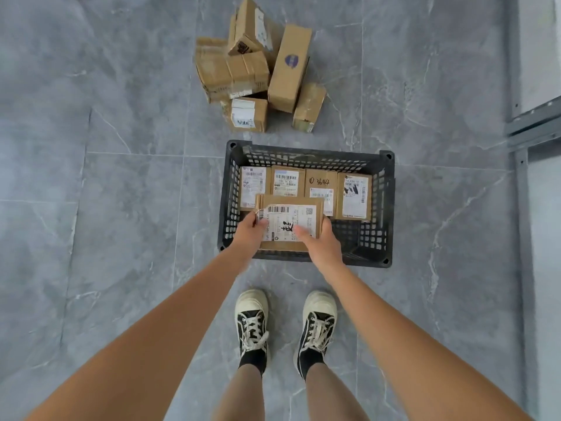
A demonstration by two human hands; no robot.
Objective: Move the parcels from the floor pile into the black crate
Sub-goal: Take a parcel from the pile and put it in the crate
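A: What is held by the hands?

B: A flat cardboard parcel (290, 221), rectangular, with a white printed label and black handwriting on top, is gripped from both short sides. The left hand (249, 230) is curled on its left edge, and the right hand (318, 241) is clamped on its right edge with the thumb laid across the label. The parcel is held over the near half of the black crate (384, 208).

A: How is the crate made?

B: It is a rectangular plastic box with latticed walls and a gridded bottom, set on the floor (121, 177) just in front of two canvas shoes (253, 323). Along its far wall a row of four small brown boxes (305, 188) is laid side by side, each labelled; "3644" is written by marker on one.

A: And the pile?

B: Beyond the crate, a heap of cardboard boxes (258, 65) is left on the floor, taped, creased and tilted against one another. A tall box with a purple sticker (290, 66) is leant on the heap.

A: The floor itself?

B: Smooth grey tiles with white marble veining are seen.
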